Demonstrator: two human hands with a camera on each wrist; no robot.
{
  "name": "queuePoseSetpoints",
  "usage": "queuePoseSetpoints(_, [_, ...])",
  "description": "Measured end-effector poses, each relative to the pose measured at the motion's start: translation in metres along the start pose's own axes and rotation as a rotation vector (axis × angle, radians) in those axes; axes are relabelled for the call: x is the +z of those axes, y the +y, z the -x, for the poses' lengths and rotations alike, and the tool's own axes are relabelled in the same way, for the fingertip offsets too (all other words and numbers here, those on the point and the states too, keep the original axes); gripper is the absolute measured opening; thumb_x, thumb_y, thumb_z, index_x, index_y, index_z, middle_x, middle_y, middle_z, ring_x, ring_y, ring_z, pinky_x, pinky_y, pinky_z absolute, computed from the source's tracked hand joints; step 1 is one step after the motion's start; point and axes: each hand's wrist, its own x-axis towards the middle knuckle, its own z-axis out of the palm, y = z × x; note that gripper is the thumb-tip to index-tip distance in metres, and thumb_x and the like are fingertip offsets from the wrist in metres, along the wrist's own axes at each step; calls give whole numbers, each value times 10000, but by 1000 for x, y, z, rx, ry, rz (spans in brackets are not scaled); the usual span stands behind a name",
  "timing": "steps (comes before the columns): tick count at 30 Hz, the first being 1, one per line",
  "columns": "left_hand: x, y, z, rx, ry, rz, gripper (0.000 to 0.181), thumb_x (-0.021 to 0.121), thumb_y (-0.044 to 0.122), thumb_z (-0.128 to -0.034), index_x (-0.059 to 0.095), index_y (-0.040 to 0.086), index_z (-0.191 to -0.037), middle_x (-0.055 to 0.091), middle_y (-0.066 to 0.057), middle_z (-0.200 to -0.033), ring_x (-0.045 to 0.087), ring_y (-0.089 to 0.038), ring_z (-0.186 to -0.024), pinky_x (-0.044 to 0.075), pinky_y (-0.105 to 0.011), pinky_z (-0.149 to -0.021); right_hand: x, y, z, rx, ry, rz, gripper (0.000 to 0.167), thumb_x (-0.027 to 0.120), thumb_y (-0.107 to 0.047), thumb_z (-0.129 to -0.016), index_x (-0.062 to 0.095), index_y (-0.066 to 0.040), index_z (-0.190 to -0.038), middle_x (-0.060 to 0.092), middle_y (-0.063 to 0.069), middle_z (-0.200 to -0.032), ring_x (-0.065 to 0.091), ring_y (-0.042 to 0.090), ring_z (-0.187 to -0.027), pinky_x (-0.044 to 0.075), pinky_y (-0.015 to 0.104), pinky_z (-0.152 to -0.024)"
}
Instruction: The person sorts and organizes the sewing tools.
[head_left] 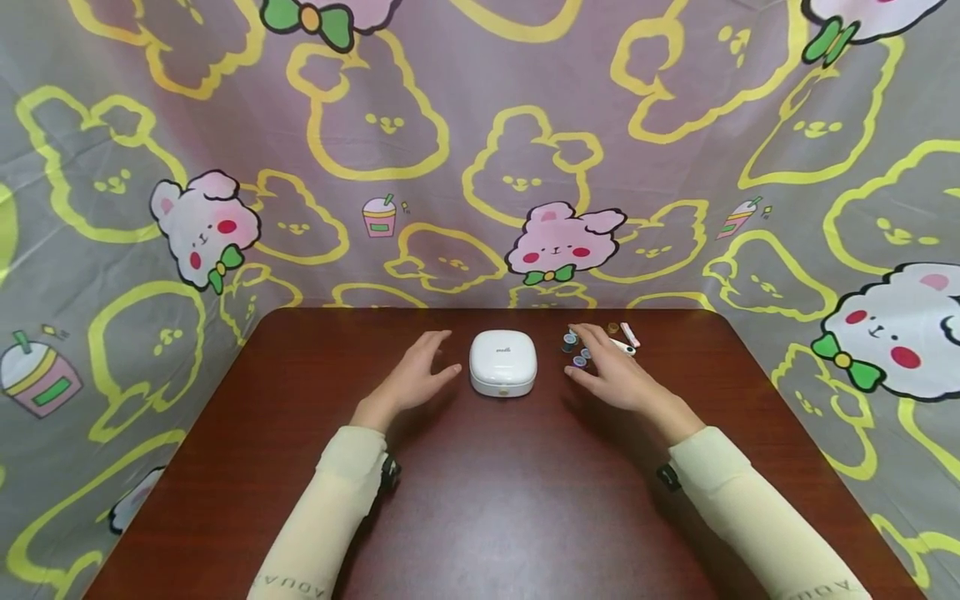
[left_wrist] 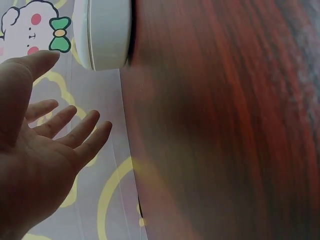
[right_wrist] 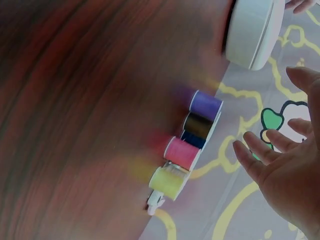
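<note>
A white rounded box [head_left: 503, 362] with a closed lid stands on the brown table, between the two hands. The left hand [head_left: 414, 373] is held left of the box, fingers spread and relaxed, touching nothing. Above the table at the box's right is the right hand [head_left: 617, 372], its fingers apart and holding nothing. Several thread spools stand by it, among them a purple spool [right_wrist: 205, 105], a pink spool [right_wrist: 181, 153] and a yellow spool [right_wrist: 169, 181]. In the head view the right hand partly hides this group.
A small white-and-pink item [head_left: 630, 335] lies at the table's back right, beside a small brownish round item [head_left: 613, 328]. A patterned curtain [head_left: 450, 167] hangs behind and along both sides of the table [head_left: 480, 500]. Both wrists wear dark cameras.
</note>
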Motion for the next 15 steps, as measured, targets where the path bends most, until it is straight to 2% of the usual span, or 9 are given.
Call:
queuePoseSetpoints(6, [5,0,-3,1,-14,4,689,686,215,-977,368,-46,-1529,425,-243,-1501,548,-437,-1283,450,-516,-1079,7,-6,-9,-4,-47,-38,729,699,-282,-980,338,-25,-1559,375,194,-1543,464,361,-1365,392,560,-1126])
queuePoseSetpoints(11, [9,-1,-4,-38,-49,18,734,714,222,-967,341,-5,-1558,401,-239,-1527,524,-424,-1318,455,-504,-1078,12,-12,-14,-12,-59,-50,709,699,-264,-978,362,15,-1536,382,214,-1528,502,366,-1322,416,556,-1106])
queuePoseSetpoints(15, [11,2,-5,-53,-64,26,750,718,226,-967,326,12,-1570,393,-232,-1538,521,-404,-1326,469,-499,-1064,14,-16,-19,-16,-72,-45,709,687,-281,-985,359,11,-1540,365,208,-1544,465,361,-1363,397,554,-1123])
